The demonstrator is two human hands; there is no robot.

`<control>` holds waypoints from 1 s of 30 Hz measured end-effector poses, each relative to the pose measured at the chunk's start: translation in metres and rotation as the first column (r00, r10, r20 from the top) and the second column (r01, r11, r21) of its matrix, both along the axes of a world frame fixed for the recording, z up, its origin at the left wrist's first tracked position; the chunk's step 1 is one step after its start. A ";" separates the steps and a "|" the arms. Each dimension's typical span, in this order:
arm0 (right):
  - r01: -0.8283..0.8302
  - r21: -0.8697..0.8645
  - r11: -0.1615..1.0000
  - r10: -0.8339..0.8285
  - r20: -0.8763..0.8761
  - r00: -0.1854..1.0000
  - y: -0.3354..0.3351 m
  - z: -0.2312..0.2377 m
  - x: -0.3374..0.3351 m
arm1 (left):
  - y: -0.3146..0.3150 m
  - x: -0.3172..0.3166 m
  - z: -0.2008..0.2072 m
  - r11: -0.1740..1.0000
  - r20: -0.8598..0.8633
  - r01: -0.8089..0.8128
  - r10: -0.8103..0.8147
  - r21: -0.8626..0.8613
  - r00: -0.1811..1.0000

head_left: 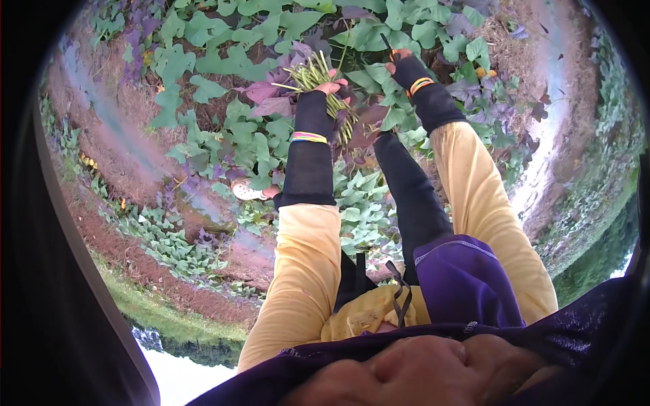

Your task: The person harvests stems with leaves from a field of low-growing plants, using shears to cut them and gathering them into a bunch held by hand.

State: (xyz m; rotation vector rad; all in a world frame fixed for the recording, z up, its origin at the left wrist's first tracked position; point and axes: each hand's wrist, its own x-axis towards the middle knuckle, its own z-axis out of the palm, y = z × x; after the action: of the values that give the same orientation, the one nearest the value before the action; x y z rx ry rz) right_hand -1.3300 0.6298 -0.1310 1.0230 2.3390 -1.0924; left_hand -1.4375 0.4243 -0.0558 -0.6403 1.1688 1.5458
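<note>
My left hand point(333, 87) is closed around a bunch of thin green vine stems point(313, 72), held just above the leafy plants. Some stems hang below the fist beside my black arm sleeve point(310, 155). My right hand point(399, 57) reaches into the green and purple leaves point(379, 30) a little to the right, its fingertips pinched on a thin dark vine stem point(386, 42). Both forearms wear black sleeves with coloured bands under yellow shirt sleeves.
Heart-shaped green and purple vine leaves point(223, 61) cover the ground. My leg in black point(413, 196) and a white shoe point(246, 192) stand among them. Bare soil strips point(108, 115) run at left, and a pale wet furrow point(548, 135) at right.
</note>
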 end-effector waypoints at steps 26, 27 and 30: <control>0.700 -0.712 0.059 -0.889 0.281 0.360 -0.128 0.101 0.078 | -0.110 0.141 0.086 0.960 0.545 -0.281 0.232 0.008 0.806; 0.708 -0.699 0.099 -0.915 0.216 0.342 -0.120 0.102 0.073 | -0.119 0.139 0.081 0.972 0.494 -0.230 0.222 -0.046 0.840; 0.628 -0.499 0.597 -0.744 -0.054 0.666 -0.084 0.117 0.051 | -0.130 0.118 0.076 0.971 0.382 -0.192 0.233 -0.142 0.894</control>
State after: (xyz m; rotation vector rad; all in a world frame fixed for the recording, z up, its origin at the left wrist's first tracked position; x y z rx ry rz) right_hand -1.2791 0.5462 -0.0139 1.7471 1.6752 -2.0495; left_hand -1.3193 0.2941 0.0198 -1.1253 0.8904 1.4513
